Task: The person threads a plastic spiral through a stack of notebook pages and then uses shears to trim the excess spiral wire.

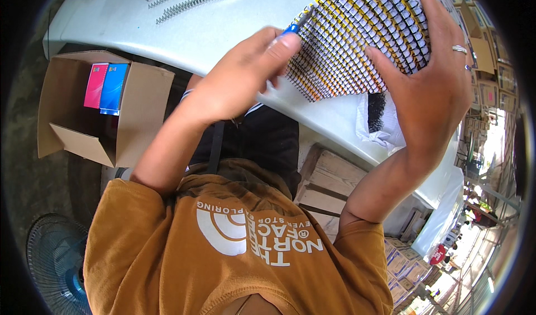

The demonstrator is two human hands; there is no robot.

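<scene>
At the lower left edge of the frame stands a blue fan (56, 265); above it, at left, an open cardboard box (100, 108) holds a pink and a blue booklet (106, 86) upright. At the upper left, loose black spiral coils (192, 1) lie on the white worktop (212, 30). Left of centre, the left hand (234, 83) has its fingers (279, 44) pinched closed on a small blue-tipped item, apparently a coil end, at the left edge of the stack of spiral-bound notebooks (363, 33). The stack occupies the upper centre-right, tilted and lifted off the worktop. At right, the right hand (430, 86), wearing rings, clasps the stack from its right side, thumb across the front and fingers wrapped behind. Judged by appearance, the stack is moderately heavy and stiff as a block, but the layers can slide apart and the wire coils can snag or bend; support it across the covers, not by the coils.
</scene>
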